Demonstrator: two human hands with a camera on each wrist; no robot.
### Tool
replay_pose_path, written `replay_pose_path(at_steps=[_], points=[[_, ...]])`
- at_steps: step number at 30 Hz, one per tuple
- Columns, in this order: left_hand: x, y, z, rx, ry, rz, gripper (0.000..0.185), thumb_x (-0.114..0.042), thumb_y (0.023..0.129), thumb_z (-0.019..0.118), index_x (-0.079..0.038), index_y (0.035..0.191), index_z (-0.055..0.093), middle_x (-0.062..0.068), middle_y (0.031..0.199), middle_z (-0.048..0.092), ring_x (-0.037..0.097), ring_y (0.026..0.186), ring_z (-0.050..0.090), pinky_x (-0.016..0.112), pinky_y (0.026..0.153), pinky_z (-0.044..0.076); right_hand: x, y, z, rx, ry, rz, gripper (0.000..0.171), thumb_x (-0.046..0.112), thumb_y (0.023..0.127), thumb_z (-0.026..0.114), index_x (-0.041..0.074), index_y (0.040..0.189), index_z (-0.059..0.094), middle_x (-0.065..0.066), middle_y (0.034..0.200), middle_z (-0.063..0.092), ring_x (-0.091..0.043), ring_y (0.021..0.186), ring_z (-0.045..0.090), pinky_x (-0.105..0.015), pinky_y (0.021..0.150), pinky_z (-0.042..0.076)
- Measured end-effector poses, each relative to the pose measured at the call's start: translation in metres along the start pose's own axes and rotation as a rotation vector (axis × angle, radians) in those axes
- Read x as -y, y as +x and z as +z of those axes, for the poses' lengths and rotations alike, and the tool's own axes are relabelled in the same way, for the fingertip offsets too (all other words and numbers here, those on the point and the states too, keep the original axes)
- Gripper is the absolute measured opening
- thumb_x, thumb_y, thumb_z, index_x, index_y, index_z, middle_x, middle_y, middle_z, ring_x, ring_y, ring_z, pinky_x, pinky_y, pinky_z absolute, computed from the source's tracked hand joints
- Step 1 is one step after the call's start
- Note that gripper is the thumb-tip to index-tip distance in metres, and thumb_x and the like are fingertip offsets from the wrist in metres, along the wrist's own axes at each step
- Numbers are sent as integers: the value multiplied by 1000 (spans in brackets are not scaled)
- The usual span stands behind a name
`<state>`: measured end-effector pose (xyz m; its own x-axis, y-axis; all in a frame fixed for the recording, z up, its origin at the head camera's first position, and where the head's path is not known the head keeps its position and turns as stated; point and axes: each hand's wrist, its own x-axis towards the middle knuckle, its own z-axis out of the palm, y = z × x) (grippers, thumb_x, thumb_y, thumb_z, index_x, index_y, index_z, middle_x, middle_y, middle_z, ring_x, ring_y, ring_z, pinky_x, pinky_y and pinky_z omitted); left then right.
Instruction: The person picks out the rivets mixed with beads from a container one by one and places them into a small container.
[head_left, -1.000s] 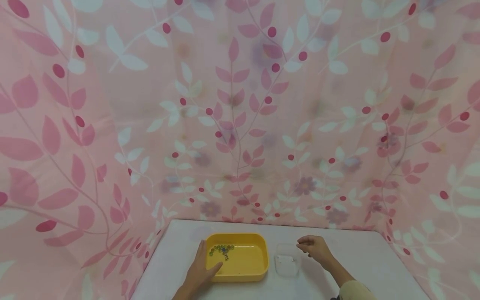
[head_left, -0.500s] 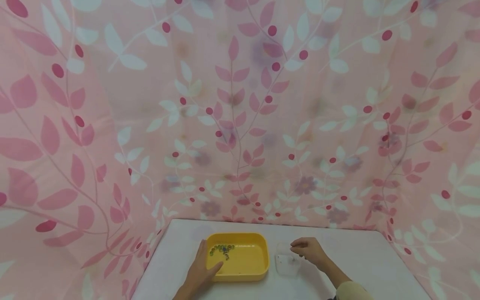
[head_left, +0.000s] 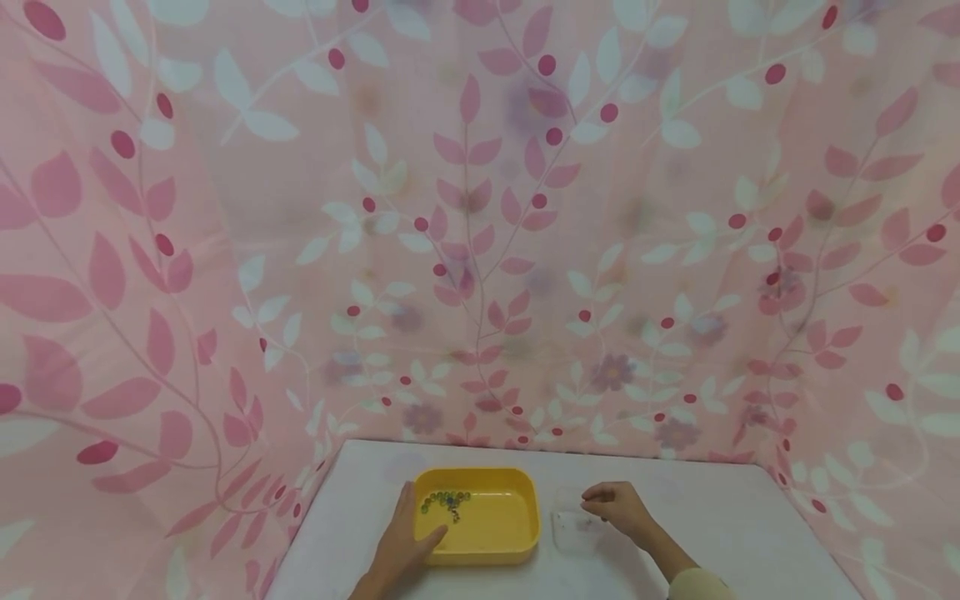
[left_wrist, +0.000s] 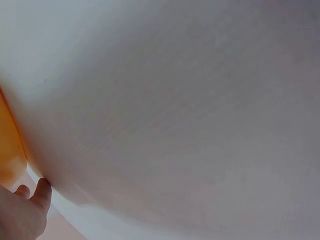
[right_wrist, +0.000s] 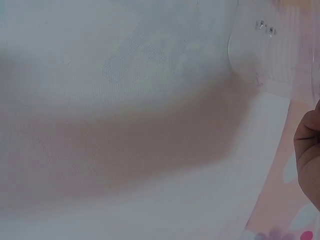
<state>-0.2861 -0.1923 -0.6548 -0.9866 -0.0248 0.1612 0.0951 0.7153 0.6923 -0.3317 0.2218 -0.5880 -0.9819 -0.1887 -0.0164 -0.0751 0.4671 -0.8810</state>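
Head view: a white table (head_left: 720,517) enclosed on three sides by a pink curtain printed with leaves and berries (head_left: 480,233). Near the front edge stands a yellow rectangular plastic tray (head_left: 517,533); a small cluster of green and blue beads (head_left: 446,500) lies in its far left corner. The left hand (head_left: 401,543) rests against the tray's left wall, fingers extended along the rim and thumb laid over the near edge, nothing enclosed in it. Just right of the tray sits a small clear plastic box (head_left: 572,533) (transparent, hence faint against the table). The right hand (head_left: 617,505) is poised over the box's far right corner with fingers curled and tips drawn together; whether anything is pinched between them cannot be told. Right wrist view: the ribbed clear wall of the box at upper right, fingertip at the frame's edge. Left wrist view: table surface, a sliver of tray, two fingertips.
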Motion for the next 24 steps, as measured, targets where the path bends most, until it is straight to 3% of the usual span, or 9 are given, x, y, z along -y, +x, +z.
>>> replay_pose_path(at_steps=[24], points=[[-3,0,0,-6,13,8,104,-51,85,70,4,156,17,25,162,18,42,148,24,55,118,26,-1,0,0,15,-9,13,24,10,87,74,-8,102,71,-10,85,74,-15,77,64,-27,65,52]])
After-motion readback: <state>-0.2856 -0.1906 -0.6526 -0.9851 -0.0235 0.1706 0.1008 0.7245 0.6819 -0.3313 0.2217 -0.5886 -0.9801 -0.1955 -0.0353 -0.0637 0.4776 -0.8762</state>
